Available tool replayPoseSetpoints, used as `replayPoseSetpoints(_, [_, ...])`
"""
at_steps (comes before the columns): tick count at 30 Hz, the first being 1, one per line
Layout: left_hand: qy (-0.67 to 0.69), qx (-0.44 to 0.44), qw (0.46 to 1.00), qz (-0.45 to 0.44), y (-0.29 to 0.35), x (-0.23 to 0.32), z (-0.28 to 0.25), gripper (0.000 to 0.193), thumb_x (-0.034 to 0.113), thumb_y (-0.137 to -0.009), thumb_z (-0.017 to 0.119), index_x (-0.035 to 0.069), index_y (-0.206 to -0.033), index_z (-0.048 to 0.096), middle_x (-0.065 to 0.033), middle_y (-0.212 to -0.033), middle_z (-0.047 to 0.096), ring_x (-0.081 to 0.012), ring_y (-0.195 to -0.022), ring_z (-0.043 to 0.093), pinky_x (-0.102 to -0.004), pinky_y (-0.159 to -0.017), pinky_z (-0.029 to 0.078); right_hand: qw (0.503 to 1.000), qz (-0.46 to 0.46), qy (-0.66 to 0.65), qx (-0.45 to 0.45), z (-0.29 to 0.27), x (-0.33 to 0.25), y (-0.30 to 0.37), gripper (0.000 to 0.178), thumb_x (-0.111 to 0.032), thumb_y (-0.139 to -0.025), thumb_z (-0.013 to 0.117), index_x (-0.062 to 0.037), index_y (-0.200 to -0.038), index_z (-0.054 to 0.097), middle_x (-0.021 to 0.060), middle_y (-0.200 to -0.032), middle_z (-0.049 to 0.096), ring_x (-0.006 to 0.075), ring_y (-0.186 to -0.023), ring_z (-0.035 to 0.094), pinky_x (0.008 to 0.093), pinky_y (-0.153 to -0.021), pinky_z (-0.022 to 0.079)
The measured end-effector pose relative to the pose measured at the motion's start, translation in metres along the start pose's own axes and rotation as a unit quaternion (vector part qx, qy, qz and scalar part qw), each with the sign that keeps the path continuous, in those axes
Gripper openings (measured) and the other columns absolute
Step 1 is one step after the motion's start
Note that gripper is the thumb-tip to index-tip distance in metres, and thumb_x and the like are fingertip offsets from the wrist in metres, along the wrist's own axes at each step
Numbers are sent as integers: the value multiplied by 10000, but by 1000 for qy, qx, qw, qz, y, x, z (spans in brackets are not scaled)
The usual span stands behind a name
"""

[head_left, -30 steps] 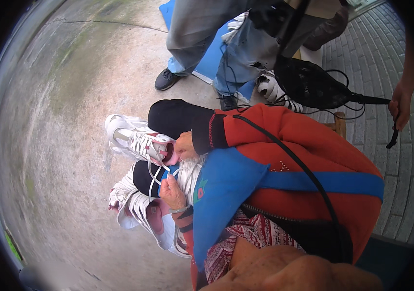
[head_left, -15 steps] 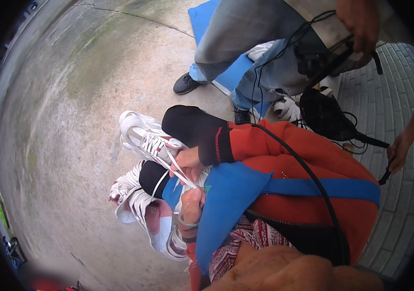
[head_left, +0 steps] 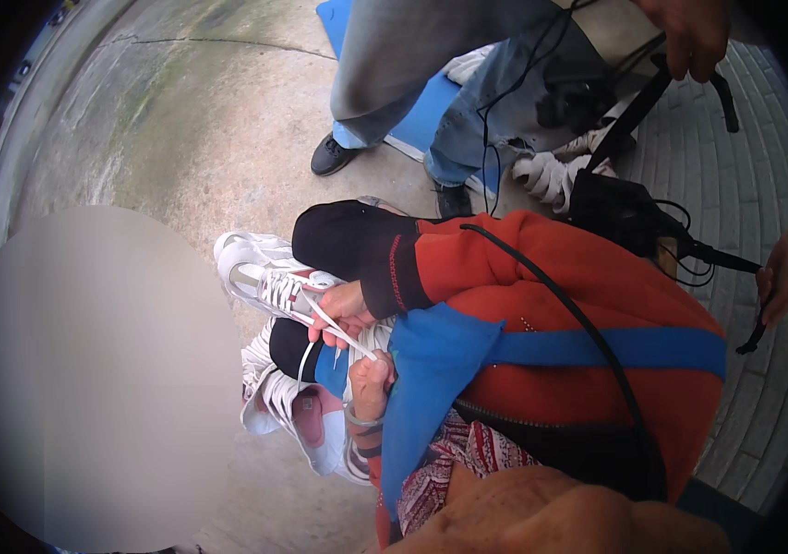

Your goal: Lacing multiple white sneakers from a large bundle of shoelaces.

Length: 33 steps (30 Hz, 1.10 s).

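A white-and-grey sneaker (head_left: 260, 277) with pink trim sits beside my black-clad knee, its white shoelace (head_left: 336, 334) drawn out toward my hands. My right hand (head_left: 345, 312), in an orange sleeve with a black cuff, pinches the lace near the shoe's tongue. Closer to my body, my left hand (head_left: 371, 383), a bracelet at its wrist, is closed in a fist around the lace. Just below lie more white sneakers (head_left: 320, 452), one showing a pink insole. A blue apron (head_left: 440, 369) covers my front.
A person in torn jeans (head_left: 394, 74) stands opposite on the concrete. Their hand (head_left: 689, 37) and another hand (head_left: 781, 277) hold straps of a black bag (head_left: 629, 217) with cables. White shoes (head_left: 546, 180) lie near the bag. A large blurred patch hides the left side.
The lace stays in both hands, with my right hand's fingers slightly shifted along it. The view has moved a little, and a blurred round shape now covers the left side.
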<state>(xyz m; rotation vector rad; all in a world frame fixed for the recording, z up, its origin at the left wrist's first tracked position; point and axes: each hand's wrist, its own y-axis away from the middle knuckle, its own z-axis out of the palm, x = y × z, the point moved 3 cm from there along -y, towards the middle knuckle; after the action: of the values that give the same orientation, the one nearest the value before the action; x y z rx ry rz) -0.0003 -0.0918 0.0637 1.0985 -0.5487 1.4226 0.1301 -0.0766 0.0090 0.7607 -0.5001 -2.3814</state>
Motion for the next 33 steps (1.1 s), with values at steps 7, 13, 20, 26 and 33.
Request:
replayPoseSetpoints(7, [5, 24, 1000, -3, -1, -6, 0, 386, 320, -910, 477, 65, -623, 433, 15, -549, 378, -60, -472, 304, -211, -447, 221, 1000, -1, -5, 25, -3, 0, 4, 146, -149, -858, 555, -40, -947, 593, 34, -656, 598, 112, -506, 576, 240, -451, 475])
replayPoseSetpoints(13, [96, 109, 989, 40, 17, -17, -17, 336, 246, -936, 436, 54, -661, 423, -9, -545, 396, -85, -443, 348, -218, -413, 298, 979, 1, 198, 57, -5, 3, -2, 218, -173, -869, 501, -25, -1014, 570, 55, -761, 618, 125, -579, 599, 252, -505, 497])
replayPoseSetpoints(20, [190, 294, 937, -15, 65, -67, -55, 252, 214, -927, 458, 16, -772, 479, -36, -620, 442, -79, -471, 361, -213, -449, 354, 915, -112, 362, 135, -10, -48, 35, 239, -186, -885, 491, -11, -1015, 587, 52, -763, 618, 109, -574, 599, 232, -504, 507])
replayPoseSetpoints(26, [152, 243, 956, -61, 89, -67, -19, 286, 260, -928, 461, 63, -727, 515, 28, -580, 438, -37, -472, 369, -182, -429, 302, 933, 51, 354, 32, -6, -4, -1, 330, -283, -944, 428, -17, -1109, 532, 95, -800, 624, 137, -637, 620, 237, -549, 525])
replayPoseSetpoints(33, [191, 234, 953, -35, 95, -71, 3, 296, 269, -910, 472, 60, -715, 550, 56, -557, 400, -45, -481, 347, -202, -429, 269, 993, 75, 86, -18, 10, 11, -18, 345, -260, -932, 465, 38, -1098, 517, 26, -667, 524, 167, -580, 575, 270, -505, 474])
